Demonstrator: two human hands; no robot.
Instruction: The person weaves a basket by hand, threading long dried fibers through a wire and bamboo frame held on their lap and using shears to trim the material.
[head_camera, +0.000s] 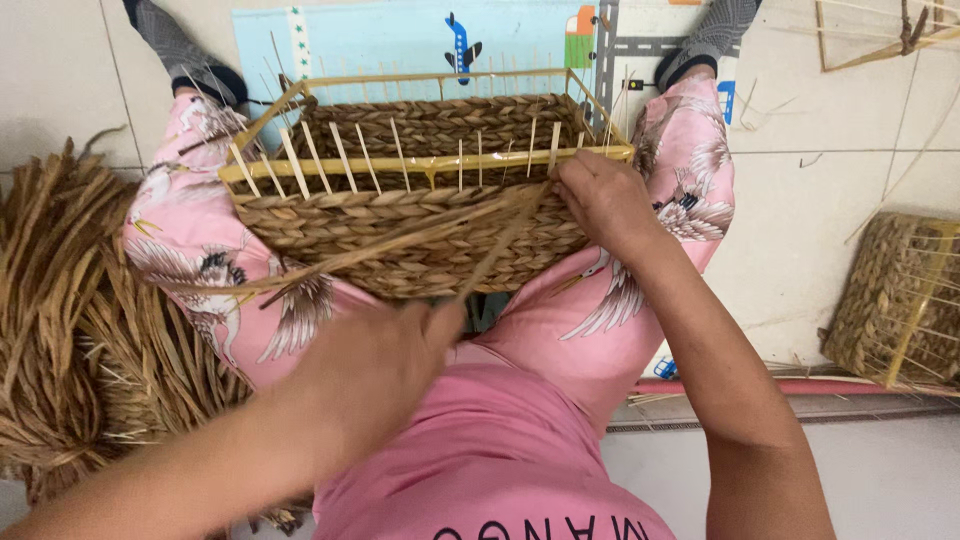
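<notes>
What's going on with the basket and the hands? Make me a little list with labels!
basket: half-woven basket resting on the person's lap, thin sticks standing up along its rim
left hand: left hand, blurred, pulling long dry strands away from the basket
right hand: right hand pressed on the basket's front right corner
left side: pile of dry straw on the floor
right side: another woven basket on the floor
under feet: blue play mat

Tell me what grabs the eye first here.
A half-woven basket on a wire frame sits on the person's lap, centre frame. The right hand presses its near rim while the blurred left hand pulls straw strands. A dried straw pile fills the left edge.
</notes>
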